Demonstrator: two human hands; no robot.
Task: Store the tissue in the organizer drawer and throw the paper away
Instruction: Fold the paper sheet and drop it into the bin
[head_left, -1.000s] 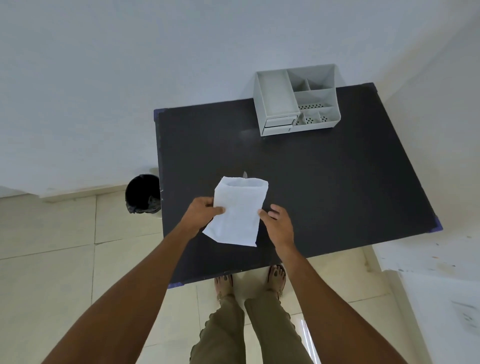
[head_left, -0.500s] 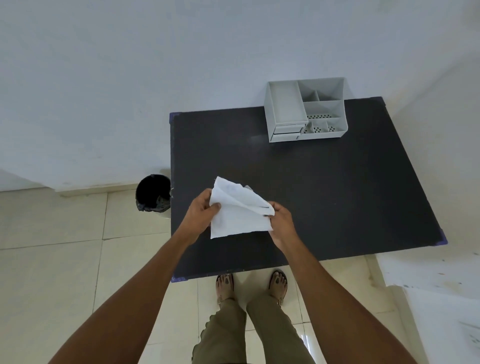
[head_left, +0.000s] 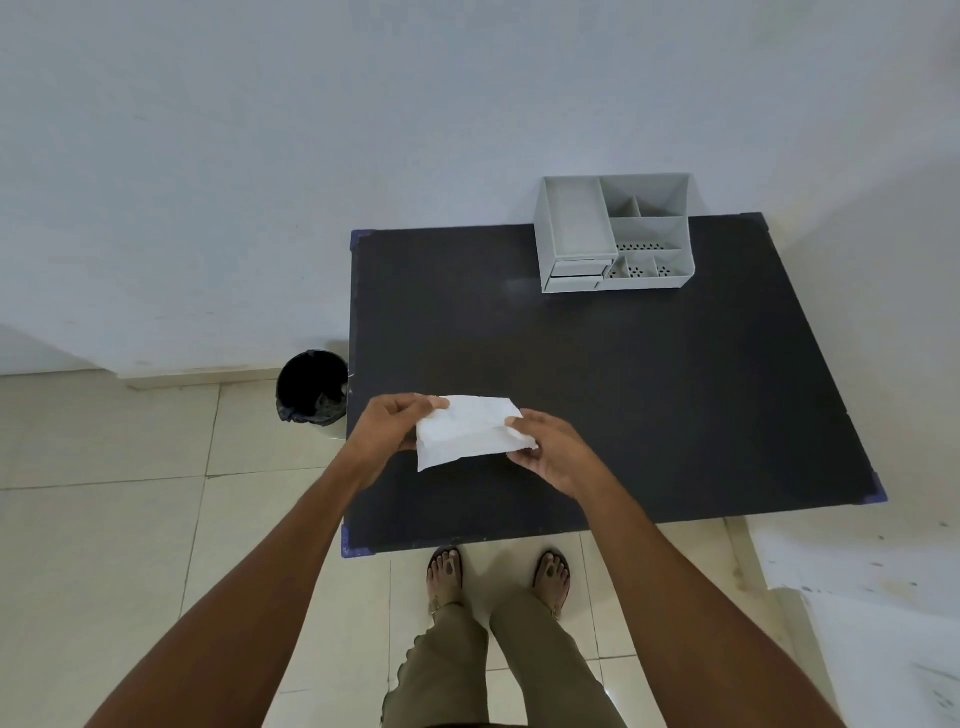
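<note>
A white tissue (head_left: 470, 434), folded over into a flat strip, hangs just above the near left part of the black table (head_left: 649, 389). My left hand (head_left: 397, 423) pinches its left end and my right hand (head_left: 553, 449) pinches its right end. A grey organizer (head_left: 613, 234) with several open compartments and two small shut drawers (head_left: 576, 275) at its front left stands at the table's far edge. A black-lined bin (head_left: 311, 387) sits on the floor beside the table's left edge.
A white wall runs behind the table and the bin. A pale ledge (head_left: 857, 566) lies to the right of the table. My feet (head_left: 498, 571) stand on tiled floor at the table's near edge.
Both hands have folded the tissue from an upright open sheet down into a flat strip. The camera view has shifted, so the table and the organizer sit lower in the picture.
</note>
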